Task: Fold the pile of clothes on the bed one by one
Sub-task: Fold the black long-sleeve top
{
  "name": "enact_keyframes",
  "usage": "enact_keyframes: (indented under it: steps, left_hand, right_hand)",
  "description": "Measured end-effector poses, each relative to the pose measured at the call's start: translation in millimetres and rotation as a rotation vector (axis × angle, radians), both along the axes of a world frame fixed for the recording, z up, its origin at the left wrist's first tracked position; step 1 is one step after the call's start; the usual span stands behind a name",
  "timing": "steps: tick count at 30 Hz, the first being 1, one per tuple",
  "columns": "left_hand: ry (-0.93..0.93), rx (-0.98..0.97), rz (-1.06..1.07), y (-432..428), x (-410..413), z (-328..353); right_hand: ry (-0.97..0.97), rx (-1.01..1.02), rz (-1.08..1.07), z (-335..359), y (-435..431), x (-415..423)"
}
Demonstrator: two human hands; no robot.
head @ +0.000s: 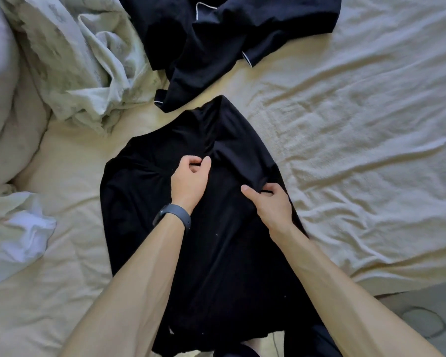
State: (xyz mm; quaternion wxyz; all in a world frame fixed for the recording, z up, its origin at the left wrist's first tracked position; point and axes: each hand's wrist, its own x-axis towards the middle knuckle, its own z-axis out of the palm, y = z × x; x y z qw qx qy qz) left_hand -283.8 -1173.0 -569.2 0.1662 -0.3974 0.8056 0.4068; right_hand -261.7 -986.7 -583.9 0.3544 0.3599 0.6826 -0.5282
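A black garment (144, 217) lies spread on the cream bed sheet (358, 140) in front of me. Its right side is folded in over the middle. My left hand (189, 176), with a dark band on the wrist, pinches the black cloth near the garment's top centre. My right hand (269, 199) grips the folded-over edge of the same garment a little lower and to the right. A second dark garment with white piping (216, 42) lies crumpled at the far side of the bed.
A rumpled pale patterned cloth (83, 60) is heaped at the upper left. A white piece of cloth (26, 238) lies bunched at the left. A pillow (0, 81) sits at the far left. The bed's edge and grey floor (422, 313) show at the lower right.
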Motion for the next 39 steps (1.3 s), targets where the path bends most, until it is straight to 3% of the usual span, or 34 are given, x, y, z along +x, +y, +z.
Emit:
enact_keyframes:
  steps: [5,9,15,17,20,23,26,29,33,39]
  left_hand:
    - [-0.298,0.052,-0.062,-7.8,144.2,12.5]
    - [-0.405,0.065,-0.138,-18.4,222.4,10.4]
    - [-0.320,0.027,-0.240,-17.6,284.3,5.5]
    - [-0.225,0.052,-0.169,-21.6,297.4,5.0]
    - [-0.132,0.112,-0.021,-33.2,315.9,6.2]
    - [-0.172,0.185,-0.029,-38.8,336.2,10.6]
    - [-0.224,0.334,0.005,-41.4,353.8,11.1]
    - [-0.223,0.388,0.052,-42.5,369.6,10.5]
    - [-0.165,0.345,0.160,-43.4,385.4,8.2]
    - [-0.276,0.373,0.087,-33.4,399.0,9.5]
  right_hand:
    - [-0.088,-0.025,0.051,4.5,-2.6,55.1]
    - [-0.094,0.016,0.120,7.5,-23.2,106.3]
    - [-0.051,0.244,0.512,13.6,-62.7,170.6]
    - [-0.012,0.303,0.565,15.4,-63.7,189.2]
    - [0.056,0.283,0.306,15.7,-50.1,210.3]
    - [0.059,0.107,0.035,20.0,-48.4,236.0]
    - [0.015,-0.019,0.097,23.6,-62.8,269.1]
    - [0.025,0.022,0.250,20.1,-71.3,296.8]
    - [0.059,0.097,0.136,16.0,-64.9,324.7]
    - [-0.053,0.017,0.118,22.0,-58.3,355.7]
